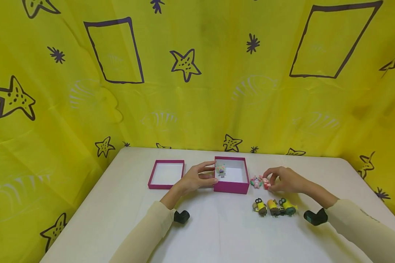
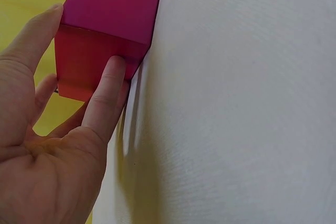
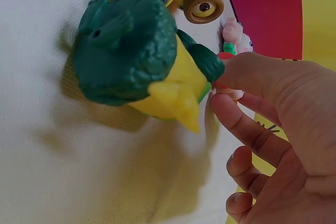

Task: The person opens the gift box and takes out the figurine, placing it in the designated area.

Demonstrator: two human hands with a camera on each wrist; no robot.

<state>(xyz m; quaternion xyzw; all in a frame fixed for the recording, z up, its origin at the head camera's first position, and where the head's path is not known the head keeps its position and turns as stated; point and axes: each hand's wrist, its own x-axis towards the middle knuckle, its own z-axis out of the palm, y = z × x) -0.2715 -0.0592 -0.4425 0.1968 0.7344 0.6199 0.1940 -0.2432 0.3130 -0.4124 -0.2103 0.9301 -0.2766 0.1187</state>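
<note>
A magenta box [image 1: 231, 187] with a white inside stands open on the table, a small pastel figurine [image 1: 221, 170] within at its left wall. My left hand [image 1: 197, 178] rests against the box's left side, fingers spread and fairly straight. In the left wrist view, a fingertip [image 2: 116, 64] presses that side. Right of the box, my right hand [image 1: 284, 179] pinches a small pink-and-red figurine [image 1: 266, 183] between thumb and fingers. Beside it sits a pink figurine [image 1: 256, 182] with green parts. The right wrist view shows the pinched figurine mostly hidden behind a green-and-yellow minion figurine [image 3: 126, 51].
Nearer on the table are a yellow minion figurine [image 1: 260, 207], a second minion figurine [image 1: 273, 207] and a green-based one [image 1: 288, 207] in a row. The magenta-rimmed lid [image 1: 166, 186] lies left of my left hand. A yellow patterned curtain [image 1: 210, 102] hangs behind the table.
</note>
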